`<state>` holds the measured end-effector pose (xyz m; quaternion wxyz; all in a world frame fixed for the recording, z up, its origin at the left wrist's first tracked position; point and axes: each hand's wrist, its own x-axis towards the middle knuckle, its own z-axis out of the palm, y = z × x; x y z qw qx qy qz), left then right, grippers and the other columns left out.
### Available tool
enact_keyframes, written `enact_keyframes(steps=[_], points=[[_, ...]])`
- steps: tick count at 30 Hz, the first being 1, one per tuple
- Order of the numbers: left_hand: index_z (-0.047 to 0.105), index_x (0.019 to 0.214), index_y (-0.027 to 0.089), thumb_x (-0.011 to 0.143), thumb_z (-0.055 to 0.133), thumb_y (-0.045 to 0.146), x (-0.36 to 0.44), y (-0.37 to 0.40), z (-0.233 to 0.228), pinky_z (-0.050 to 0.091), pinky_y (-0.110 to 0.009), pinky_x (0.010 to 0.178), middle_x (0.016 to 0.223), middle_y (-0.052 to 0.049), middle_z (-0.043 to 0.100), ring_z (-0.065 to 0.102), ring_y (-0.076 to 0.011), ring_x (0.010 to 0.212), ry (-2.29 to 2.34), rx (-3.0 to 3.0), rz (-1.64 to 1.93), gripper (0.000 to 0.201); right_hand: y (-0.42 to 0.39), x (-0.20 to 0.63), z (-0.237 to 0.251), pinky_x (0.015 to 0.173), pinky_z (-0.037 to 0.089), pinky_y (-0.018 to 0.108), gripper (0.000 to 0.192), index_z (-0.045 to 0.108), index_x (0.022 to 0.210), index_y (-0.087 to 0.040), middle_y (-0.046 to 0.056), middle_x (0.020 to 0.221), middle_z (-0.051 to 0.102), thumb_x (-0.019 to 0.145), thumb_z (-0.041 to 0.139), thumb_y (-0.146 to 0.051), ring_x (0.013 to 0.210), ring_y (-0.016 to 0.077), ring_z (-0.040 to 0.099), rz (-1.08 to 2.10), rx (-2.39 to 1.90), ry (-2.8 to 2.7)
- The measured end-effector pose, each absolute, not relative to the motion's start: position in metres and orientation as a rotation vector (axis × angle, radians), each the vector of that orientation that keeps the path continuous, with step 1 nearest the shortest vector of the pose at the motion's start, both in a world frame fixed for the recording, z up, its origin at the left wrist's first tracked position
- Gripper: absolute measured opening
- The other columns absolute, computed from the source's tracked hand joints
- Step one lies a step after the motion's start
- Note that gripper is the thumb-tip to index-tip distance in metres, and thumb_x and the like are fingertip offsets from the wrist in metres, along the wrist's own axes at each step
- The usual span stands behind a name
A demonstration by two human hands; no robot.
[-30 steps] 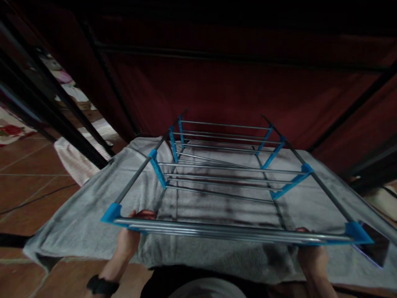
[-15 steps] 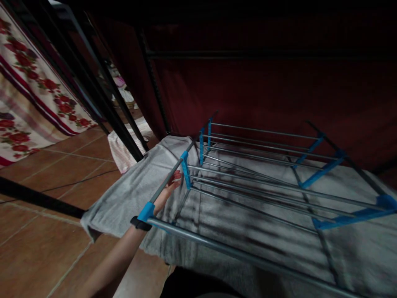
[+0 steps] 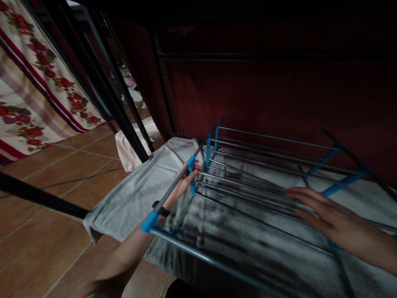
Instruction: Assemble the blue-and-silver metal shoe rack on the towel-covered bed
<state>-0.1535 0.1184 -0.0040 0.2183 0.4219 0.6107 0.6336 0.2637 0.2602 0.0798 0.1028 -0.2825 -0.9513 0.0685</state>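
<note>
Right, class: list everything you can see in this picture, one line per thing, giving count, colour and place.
drying rack: one, grey rods with blue joints, lying flat at centre right.
grey towel: one, spread under the rack on the floor.
striped cloth: one, pale, behind the towel.
floral fabric: one, cream with red flowers, upper left.
dark red panel: one, behind the rack.
black bars: several, leaning at left.
tiled floor: brown, lower left.
wristband: one, black, left wrist.
left hand: gripping the rack's left side rail.
right hand: open, fingers spread above the rods.

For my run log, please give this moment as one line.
left hand: grips blue-jointed metal drying rack | right hand: open above rails | grey towel: underneath
</note>
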Motion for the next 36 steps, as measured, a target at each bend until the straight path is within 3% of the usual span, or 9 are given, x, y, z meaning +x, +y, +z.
enact_keyframes(steps=[2,6,11,16,23,29,36], points=[[0.066,0.112,0.021,0.087,0.062,0.040,-0.153,0.119,-0.005,0.047,-0.040,0.099,0.118,-0.007,0.067,0.061,-0.0246,0.108,1.681,1.192,1.737,0.031,0.257,0.216,0.071,0.109,0.046,0.036,0.047,0.050,0.140,-0.029,0.006,0.145,0.052,0.099,0.038,-0.048,0.130,0.0214,0.053,0.290,-0.708,-2.927],[0.064,0.119,0.022,0.090,0.059,0.038,-0.159,0.118,-0.011,0.042,-0.042,0.107,0.114,-0.007,0.068,0.058,-0.0249,0.115,1.639,1.281,1.680,0.033,0.244,0.131,0.057,0.104,0.048,0.040,0.048,0.046,0.143,-0.018,0.013,0.141,0.053,0.099,0.038,-0.033,0.126,0.0249,0.056,0.297,-0.604,-2.989],[0.061,0.122,0.023,0.085,0.067,0.033,-0.170,0.117,-0.019,0.044,-0.039,0.103,0.110,-0.006,0.067,0.059,-0.0230,0.111,1.576,1.359,1.631,0.039,0.242,0.076,0.052,0.095,0.048,0.033,0.034,0.057,0.127,-0.020,0.009,0.123,0.063,0.100,0.037,-0.024,0.111,0.0208,0.062,0.352,-0.554,-2.986],[0.061,0.117,0.021,0.082,0.068,0.030,-0.164,0.127,-0.013,0.051,-0.032,0.083,0.096,-0.003,0.066,0.063,-0.0177,0.087,1.617,1.258,1.761,0.037,0.244,0.067,0.056,0.095,0.045,0.030,0.029,0.060,0.120,-0.021,0.007,0.120,0.064,0.101,0.038,-0.027,0.110,0.0187,0.060,0.375,-0.519,-2.905],[0.061,0.102,0.022,0.084,0.060,0.028,-0.147,0.131,0.003,0.045,-0.026,0.065,0.080,0.001,0.058,0.053,-0.0132,0.069,1.689,1.199,1.847,0.019,0.241,0.066,0.062,0.090,0.045,0.030,0.029,0.061,0.116,-0.021,0.005,0.116,0.065,0.102,0.038,-0.030,0.106,0.0186,0.062,0.366,-0.550,-2.880],[0.059,0.095,0.023,0.088,0.057,0.035,-0.132,0.126,0.018,0.044,-0.028,0.068,0.071,0.003,0.052,0.052,-0.0157,0.072,1.818,1.153,1.811,0.015,0.239,0.062,0.060,0.084,0.044,0.029,0.028,0.061,0.109,-0.022,0.004,0.112,0.067,0.103,0.036,-0.032,0.103,0.0183,0.063,0.286,-0.551,-2.917],[0.056,0.094,0.022,0.094,0.053,0.039,-0.125,0.125,0.015,0.045,-0.028,0.073,0.082,0.001,0.057,0.053,-0.0148,0.075,1.895,1.198,1.833,0.017,0.236,0.067,0.062,0.072,0.040,0.029,0.024,0.058,0.106,-0.023,0.003,0.100,0.070,0.104,0.036,-0.033,0.093,0.0190,0.065,0.128,-0.559,-2.969]])
